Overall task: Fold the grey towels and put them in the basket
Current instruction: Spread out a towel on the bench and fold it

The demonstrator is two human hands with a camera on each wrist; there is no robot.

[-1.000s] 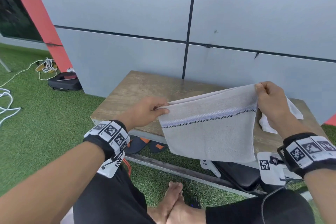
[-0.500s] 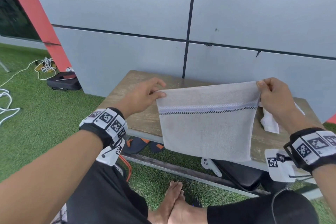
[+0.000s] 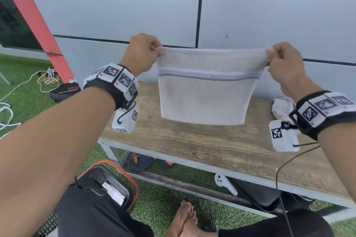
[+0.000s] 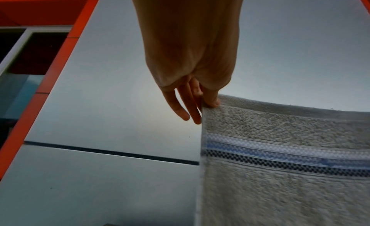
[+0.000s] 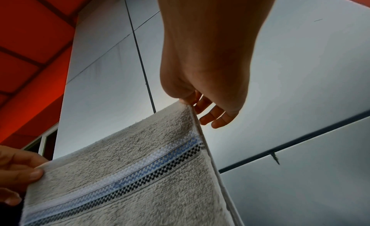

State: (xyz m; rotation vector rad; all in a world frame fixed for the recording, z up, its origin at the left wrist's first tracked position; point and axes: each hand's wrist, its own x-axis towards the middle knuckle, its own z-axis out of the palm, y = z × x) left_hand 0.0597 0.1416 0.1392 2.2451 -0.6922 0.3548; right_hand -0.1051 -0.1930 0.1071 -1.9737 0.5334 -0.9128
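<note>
A grey towel [image 3: 206, 98] with a blue and black checked stripe hangs stretched flat in the air above the wooden bench [image 3: 192, 144]. My left hand [image 3: 143, 52] pinches its top left corner and my right hand [image 3: 282, 61] pinches its top right corner. The left wrist view shows thumb and finger of the left hand [image 4: 208, 102] nipping the towel [image 4: 280, 166] at its edge, other fingers hanging loose. In the right wrist view the right hand [image 5: 192, 102] holds the towel [image 5: 130, 174] at its corner the same way. A basket [image 3: 113, 186] with an orange rim stands by my left knee.
A crumpled white cloth [image 3: 281, 107] lies on the bench's right end. A grey panelled wall [image 3: 250, 15] stands close behind the bench. Under the bench are sandals [image 3: 142, 161], a white controller [image 3: 224, 183] and a black bag [image 3: 256, 194]. White cables [image 3: 11, 106] run over the grass at left.
Both hands have risen and moved apart, lifting the towel from in front of the bench edge up to wall height and pulling it taut. The basket has come into view.
</note>
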